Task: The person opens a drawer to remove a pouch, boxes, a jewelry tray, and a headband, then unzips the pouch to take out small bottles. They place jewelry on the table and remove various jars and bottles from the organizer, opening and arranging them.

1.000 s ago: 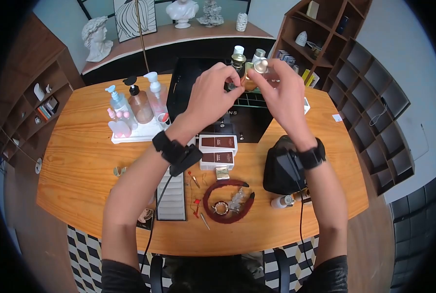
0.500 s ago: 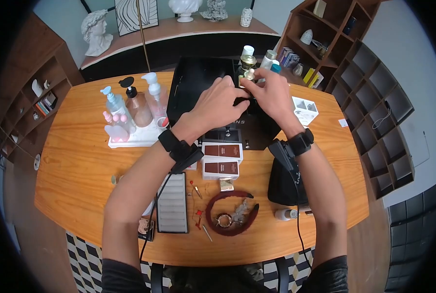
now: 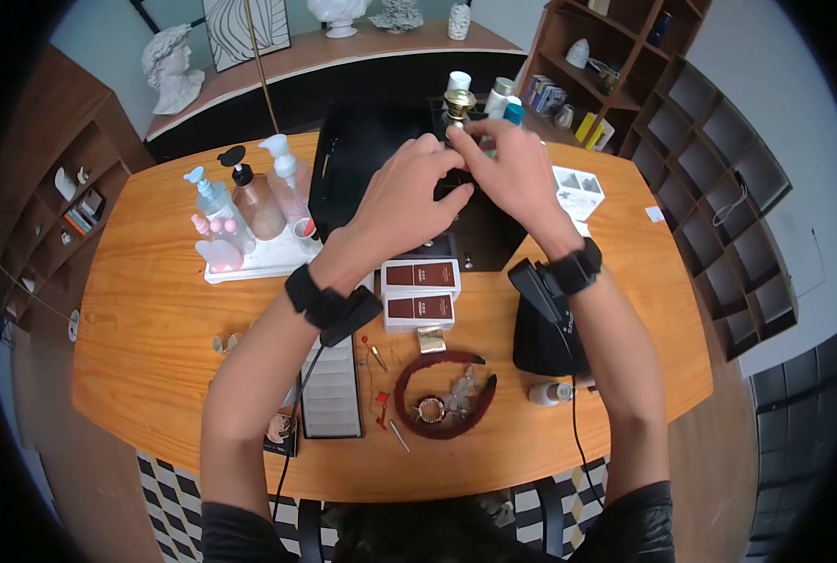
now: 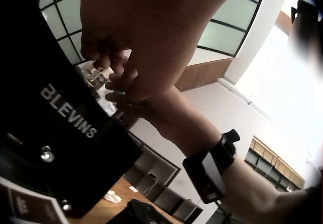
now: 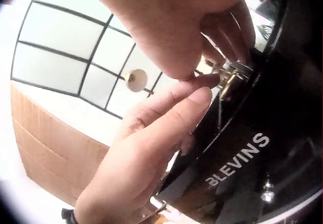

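Note:
Both hands are at the far side of the table, over the open part of a black box (image 3: 357, 136) lettered BLEVINS. My left hand (image 3: 400, 192) reaches in from the left, its thumb apart from the index finger. My right hand (image 3: 512, 178) bends down from the right, fingertips close to the left hand's. Beside the fingertips, small gold-coloured pieces (image 5: 230, 80) show at the box's edge in the right wrist view. A gold-capped bottle (image 3: 459, 103) stands just beyond. The right fingertips are partly hidden, and I cannot tell what they hold.
White-capped bottles (image 3: 500, 94) stand at the box's back. Pump bottles (image 3: 257, 202) share a white tray (image 3: 259, 263) at left. Nearer lie brown-and-white boxes (image 3: 421, 308), a dark red headband (image 3: 404, 399), a grey slotted tray (image 3: 332, 399) and a black pouch (image 3: 540, 338).
The pale round-topped bottle that the right hand held up a second ago has gone down among the bottles at the box. Both hands have lowered slightly; the head view has shifted.

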A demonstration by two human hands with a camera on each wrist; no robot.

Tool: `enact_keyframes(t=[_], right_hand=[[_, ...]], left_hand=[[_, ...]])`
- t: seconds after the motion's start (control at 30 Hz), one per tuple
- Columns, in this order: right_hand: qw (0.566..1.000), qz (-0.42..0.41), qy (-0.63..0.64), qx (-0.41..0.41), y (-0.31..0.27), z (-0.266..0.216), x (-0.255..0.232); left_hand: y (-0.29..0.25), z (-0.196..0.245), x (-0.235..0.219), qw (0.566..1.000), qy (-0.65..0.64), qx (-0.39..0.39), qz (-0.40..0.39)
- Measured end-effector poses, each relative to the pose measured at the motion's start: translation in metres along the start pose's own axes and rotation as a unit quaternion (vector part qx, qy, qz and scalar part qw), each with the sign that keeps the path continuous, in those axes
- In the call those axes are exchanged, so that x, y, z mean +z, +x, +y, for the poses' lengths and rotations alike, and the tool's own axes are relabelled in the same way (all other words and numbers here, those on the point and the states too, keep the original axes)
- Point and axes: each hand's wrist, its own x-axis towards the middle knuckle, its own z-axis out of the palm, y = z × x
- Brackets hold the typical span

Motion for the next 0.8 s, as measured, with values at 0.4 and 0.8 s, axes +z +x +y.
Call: enact_keyframes(t=[0.4,0.8], right_hand=[[0.960,-0.009,0.257,-0.114,-0.316,-0.049,-0.057],[0.949,-0.078,0.282,0.116,-0.424,-0.008,-0.013]], left_hand=[[-0.222,0.159,0.035,0.962,-0.259,0.048,-0.070],[-0.320,0.179,0.122,0.898,-0.371,-0.207,-0.111]])
